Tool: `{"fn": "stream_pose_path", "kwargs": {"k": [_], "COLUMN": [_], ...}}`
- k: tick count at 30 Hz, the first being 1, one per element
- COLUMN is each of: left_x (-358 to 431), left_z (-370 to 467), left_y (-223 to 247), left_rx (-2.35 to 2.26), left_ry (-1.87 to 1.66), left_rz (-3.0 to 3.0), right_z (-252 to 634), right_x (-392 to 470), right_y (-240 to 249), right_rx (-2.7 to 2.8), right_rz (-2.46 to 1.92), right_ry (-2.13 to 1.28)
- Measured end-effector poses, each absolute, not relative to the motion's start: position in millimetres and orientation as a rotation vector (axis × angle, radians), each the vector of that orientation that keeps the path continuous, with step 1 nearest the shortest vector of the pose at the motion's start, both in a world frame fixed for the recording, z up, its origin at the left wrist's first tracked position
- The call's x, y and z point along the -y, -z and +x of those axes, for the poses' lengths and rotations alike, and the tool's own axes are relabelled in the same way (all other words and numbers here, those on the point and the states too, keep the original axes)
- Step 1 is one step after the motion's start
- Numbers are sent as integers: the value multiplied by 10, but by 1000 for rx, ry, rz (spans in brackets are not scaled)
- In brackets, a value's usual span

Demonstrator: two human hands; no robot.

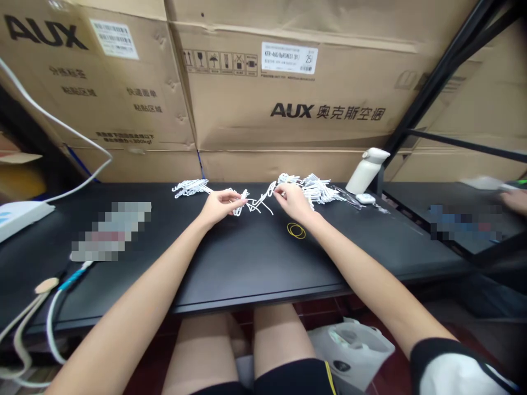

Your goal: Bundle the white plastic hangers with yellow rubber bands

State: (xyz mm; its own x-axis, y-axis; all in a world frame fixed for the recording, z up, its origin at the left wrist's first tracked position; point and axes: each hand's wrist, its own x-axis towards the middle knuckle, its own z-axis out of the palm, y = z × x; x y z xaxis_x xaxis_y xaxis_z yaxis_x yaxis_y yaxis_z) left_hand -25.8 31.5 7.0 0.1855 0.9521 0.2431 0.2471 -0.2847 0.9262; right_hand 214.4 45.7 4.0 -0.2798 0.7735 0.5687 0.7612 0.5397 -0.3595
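Thin white cords (239, 208), bunched together, are pinched between the thumb and fingers of my left hand (221, 206). My right hand (295, 201) has its thumb and fingertips closed on a white cord loop (270, 190). Loose white ends hang in the gap between the hands, just above the black table. Past my left hand lies a bunch of similar white cords (190, 187). Behind and beside my right hand is a larger pile of white cords (319, 188), partly hidden by that hand. A yellow rubber band (296, 231) rests on the table below my right wrist.
A white bottle (365, 171) and a small white case (365, 199) stand at the back right of the black table (247, 263). Large cardboard boxes (230, 104) wall off the rear. Cables (51, 312) run along the left. Another person's hand (514, 201) shows at far right.
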Motion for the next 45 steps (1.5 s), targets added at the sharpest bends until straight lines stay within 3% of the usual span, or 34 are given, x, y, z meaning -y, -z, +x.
{"fn": "stream_pose_path", "kwargs": {"k": [13, 22, 28, 45], "left_x": [-288, -327, -319, -310], "left_z": [-211, -234, -232, -239], "left_y": [-81, -24, -30, -55], "left_rx": [-1137, -1112, -1128, -1140], "left_ry": [-1049, -950, -929, -879], "left_rz": [1724, 1709, 1716, 1695], "right_z": [1900, 1856, 1876, 1878], "right_x": [-240, -201, -176, -241], "right_y": [7, 13, 12, 58], "right_rx": [2254, 2194, 2232, 2212], "right_rz": [-841, -866, -867, -764], "right_ry": [-228, -327, -581, -428]}}
